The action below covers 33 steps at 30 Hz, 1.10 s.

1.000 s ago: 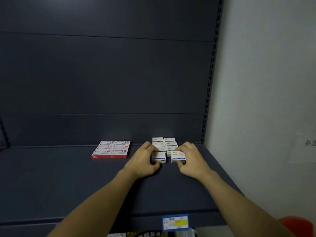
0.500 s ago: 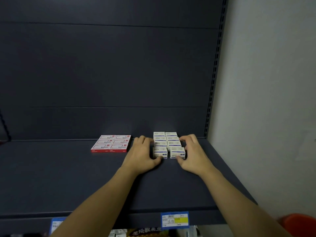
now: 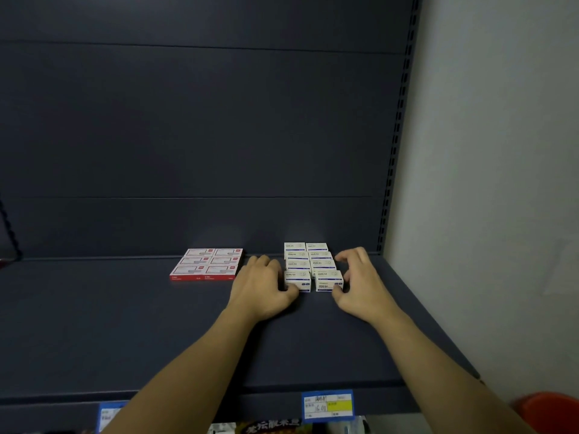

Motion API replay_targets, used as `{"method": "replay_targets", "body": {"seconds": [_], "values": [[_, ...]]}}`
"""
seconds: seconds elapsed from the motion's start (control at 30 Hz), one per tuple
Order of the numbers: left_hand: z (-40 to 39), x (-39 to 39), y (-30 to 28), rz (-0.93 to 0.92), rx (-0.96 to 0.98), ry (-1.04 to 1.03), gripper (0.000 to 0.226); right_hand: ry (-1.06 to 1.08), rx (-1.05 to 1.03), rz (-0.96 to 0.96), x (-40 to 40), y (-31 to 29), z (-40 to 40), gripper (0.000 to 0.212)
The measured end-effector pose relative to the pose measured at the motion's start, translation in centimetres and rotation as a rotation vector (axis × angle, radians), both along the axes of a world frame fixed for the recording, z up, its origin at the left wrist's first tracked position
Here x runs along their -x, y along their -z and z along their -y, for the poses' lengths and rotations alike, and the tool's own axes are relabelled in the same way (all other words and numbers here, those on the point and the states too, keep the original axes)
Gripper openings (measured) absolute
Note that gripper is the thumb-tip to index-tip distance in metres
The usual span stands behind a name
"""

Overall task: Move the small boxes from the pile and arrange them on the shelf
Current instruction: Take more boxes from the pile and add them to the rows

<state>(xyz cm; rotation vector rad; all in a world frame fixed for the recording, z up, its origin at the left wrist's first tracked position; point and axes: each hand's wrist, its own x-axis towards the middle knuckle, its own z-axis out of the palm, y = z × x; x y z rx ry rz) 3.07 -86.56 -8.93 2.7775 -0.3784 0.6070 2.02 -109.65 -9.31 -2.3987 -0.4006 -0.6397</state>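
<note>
A: Where do the small white boxes (image 3: 310,266) stand now?

B: On the dark shelf (image 3: 125,324), in two columns running back toward the rear panel, well right of the flat red-and-white boxes (image 3: 208,264). Taking those red boxes as the landmark, the white block sits to their right, at about the same depth.

A: And the hands?

B: The left hand (image 3: 261,285) lies against the left side of the front-left white box, between the red boxes and the white block, its thumb curled to the box's front corner. The right hand (image 3: 357,283) is at the far side of the block from the red boxes, thumb touching the front-right box, its fingers spread and arched above the back rows. Neither looks clamped on a box, though the left fingertips are hidden behind the block, so I would not swear to it.

A: What could go wrong from here?

B: The front-right box sits slightly forward of its neighbour, with a small gap between them. A squeeze from both sides at the front only could skew the rows behind. Too hard a push toward the red boxes could slide the whole block out of line. The boxes look light, so a fingertip catching on withdrawal might tip one.
</note>
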Motion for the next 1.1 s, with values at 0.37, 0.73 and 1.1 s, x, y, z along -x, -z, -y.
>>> {"method": "replay_targets", "body": {"seconds": [0.37,0.73,1.1], "values": [[0.3,0.4,0.0,0.059,0.022,0.066,0.035,-0.008,0.006,0.007,0.1,0.0,-0.1,0.042],[-4.6,1.6,-3.9,0.025,0.039,-0.105,0.031,0.178,0.258,0.066,0.7,-4.8,-2.4,0.049],[-21.3,7.8,-7.3,-0.011,-0.016,-0.321,0.026,0.036,0.615,-0.055,1.1,-9.4,-16.4,0.044]]}}
